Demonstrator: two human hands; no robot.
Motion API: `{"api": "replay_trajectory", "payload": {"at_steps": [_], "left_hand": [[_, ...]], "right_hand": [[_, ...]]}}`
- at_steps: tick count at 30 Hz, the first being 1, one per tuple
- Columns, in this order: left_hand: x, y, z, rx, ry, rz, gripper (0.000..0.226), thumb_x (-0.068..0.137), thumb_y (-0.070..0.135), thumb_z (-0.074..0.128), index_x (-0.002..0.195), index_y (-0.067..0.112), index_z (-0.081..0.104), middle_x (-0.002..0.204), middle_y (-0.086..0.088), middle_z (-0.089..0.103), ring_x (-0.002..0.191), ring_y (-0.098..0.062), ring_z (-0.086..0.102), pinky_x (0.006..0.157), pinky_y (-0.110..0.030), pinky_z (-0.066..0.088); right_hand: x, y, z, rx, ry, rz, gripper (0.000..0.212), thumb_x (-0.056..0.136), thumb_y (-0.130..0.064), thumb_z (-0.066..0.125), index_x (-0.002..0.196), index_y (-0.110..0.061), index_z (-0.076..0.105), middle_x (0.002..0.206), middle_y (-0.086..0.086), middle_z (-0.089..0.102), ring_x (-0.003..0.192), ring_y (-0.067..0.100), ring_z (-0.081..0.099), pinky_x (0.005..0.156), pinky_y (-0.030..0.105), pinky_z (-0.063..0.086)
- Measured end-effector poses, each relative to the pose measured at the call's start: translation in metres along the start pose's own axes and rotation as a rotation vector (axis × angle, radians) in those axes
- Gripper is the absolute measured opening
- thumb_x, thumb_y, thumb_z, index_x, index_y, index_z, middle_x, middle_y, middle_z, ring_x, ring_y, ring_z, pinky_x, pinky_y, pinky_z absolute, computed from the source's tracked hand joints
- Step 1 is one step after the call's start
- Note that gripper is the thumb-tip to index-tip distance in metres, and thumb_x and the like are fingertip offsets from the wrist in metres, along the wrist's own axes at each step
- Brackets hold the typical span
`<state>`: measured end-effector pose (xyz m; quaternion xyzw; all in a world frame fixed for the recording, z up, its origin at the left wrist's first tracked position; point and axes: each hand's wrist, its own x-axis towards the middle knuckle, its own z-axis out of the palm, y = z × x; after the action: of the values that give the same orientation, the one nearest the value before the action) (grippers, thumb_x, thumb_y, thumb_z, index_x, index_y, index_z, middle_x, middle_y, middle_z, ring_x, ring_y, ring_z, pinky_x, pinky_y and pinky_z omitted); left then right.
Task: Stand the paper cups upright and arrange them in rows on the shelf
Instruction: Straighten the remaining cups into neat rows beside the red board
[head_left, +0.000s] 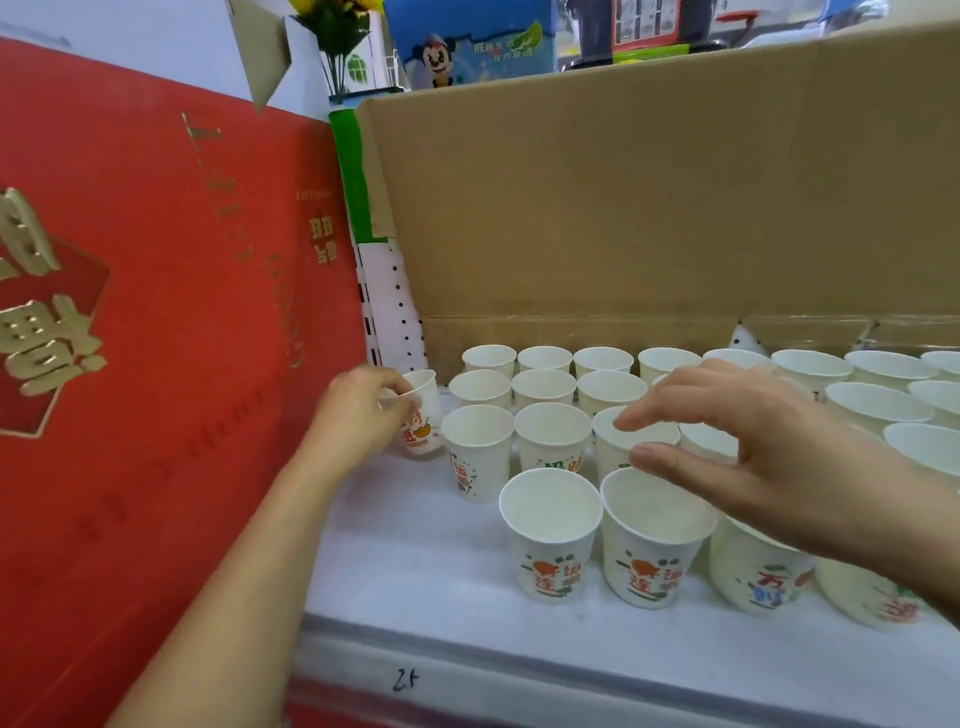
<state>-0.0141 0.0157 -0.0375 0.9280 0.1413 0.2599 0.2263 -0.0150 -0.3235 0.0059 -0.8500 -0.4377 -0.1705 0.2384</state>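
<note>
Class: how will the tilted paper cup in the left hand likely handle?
Probably light: the left hand holds the tilted paper cup by its rim. Thin walls likely dent easily. Narrow base: may tip.

Paper cups (550, 509): four in near row; five visible in next; six visible in third; eight along far row; plus one tilted cup (423, 415) at far left; twenty-four seen, more may hide behind right hand (769, 447); two hands counting left hand (358, 410); one cardboard box (649, 197); one red box (156, 312); one shelf (415, 561).
</note>
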Motion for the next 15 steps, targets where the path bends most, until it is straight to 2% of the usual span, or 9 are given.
{"api": "replay_trajectory", "payload": {"at_steps": [3, 7, 10, 11, 13, 15], "left_hand": [[-0.059, 0.004, -0.015, -0.064, 0.06, 0.021, 0.007, 0.083, 0.025, 0.072, 0.077, 0.021, 0.071, 0.1, 0.002, 0.066, 0.096, -0.02, 0.059, 0.085, -0.035, 0.044], [-0.108, 0.015, -0.027, -0.143, -0.044, 0.128, 0.014, 0.08, 0.029, 0.074, 0.069, 0.029, 0.066, 0.115, 0.013, 0.062, 0.111, -0.009, 0.055, 0.098, -0.034, 0.038], [-0.116, 0.025, -0.033, -0.143, -0.118, 0.177, 0.014, 0.08, 0.023, 0.076, 0.071, 0.026, 0.066, 0.12, 0.011, 0.06, 0.113, -0.001, 0.054, 0.099, -0.028, 0.039], [-0.116, 0.029, -0.034, -0.145, -0.138, 0.193, 0.013, 0.08, 0.022, 0.076, 0.072, 0.024, 0.066, 0.12, 0.009, 0.059, 0.112, 0.0, 0.054, 0.098, -0.027, 0.042], [-0.116, 0.036, -0.035, -0.13, -0.159, 0.199, 0.011, 0.079, 0.025, 0.078, 0.076, 0.023, 0.067, 0.12, 0.009, 0.058, 0.108, 0.002, 0.054, 0.086, -0.016, 0.045], [-0.117, 0.04, -0.035, -0.086, -0.148, 0.201, 0.017, 0.076, 0.035, 0.078, 0.083, 0.023, 0.068, 0.119, 0.01, 0.058, 0.102, 0.002, 0.052, 0.077, -0.011, 0.041]], "right_hand": [[-0.006, -0.006, 0.001, 0.035, 0.004, -0.03, 0.034, 0.083, -0.064, 0.046, 0.101, -0.044, 0.066, 0.099, -0.028, 0.061, 0.098, 0.003, 0.055, 0.085, 0.039, 0.048], [-0.011, -0.013, 0.005, 0.047, -0.034, -0.054, 0.038, 0.083, -0.066, 0.042, 0.102, -0.043, 0.066, 0.103, -0.024, 0.061, 0.1, 0.002, 0.054, 0.087, 0.042, 0.047], [-0.01, -0.023, 0.009, 0.022, -0.104, -0.095, 0.038, 0.082, -0.062, 0.044, 0.107, -0.042, 0.065, 0.109, -0.023, 0.059, 0.103, 0.004, 0.052, 0.089, 0.041, 0.046], [-0.01, -0.026, 0.01, -0.002, -0.123, -0.109, 0.039, 0.081, -0.062, 0.044, 0.109, -0.043, 0.064, 0.111, -0.023, 0.058, 0.104, 0.004, 0.051, 0.091, 0.04, 0.045], [-0.01, -0.03, 0.014, -0.047, -0.146, -0.125, 0.041, 0.08, -0.064, 0.043, 0.111, -0.045, 0.062, 0.114, -0.024, 0.055, 0.107, 0.003, 0.047, 0.092, 0.036, 0.041], [-0.01, -0.033, 0.018, -0.084, -0.146, -0.146, 0.043, 0.079, -0.065, 0.043, 0.112, -0.044, 0.062, 0.113, -0.024, 0.055, 0.106, 0.003, 0.046, 0.09, 0.033, 0.038]]}}
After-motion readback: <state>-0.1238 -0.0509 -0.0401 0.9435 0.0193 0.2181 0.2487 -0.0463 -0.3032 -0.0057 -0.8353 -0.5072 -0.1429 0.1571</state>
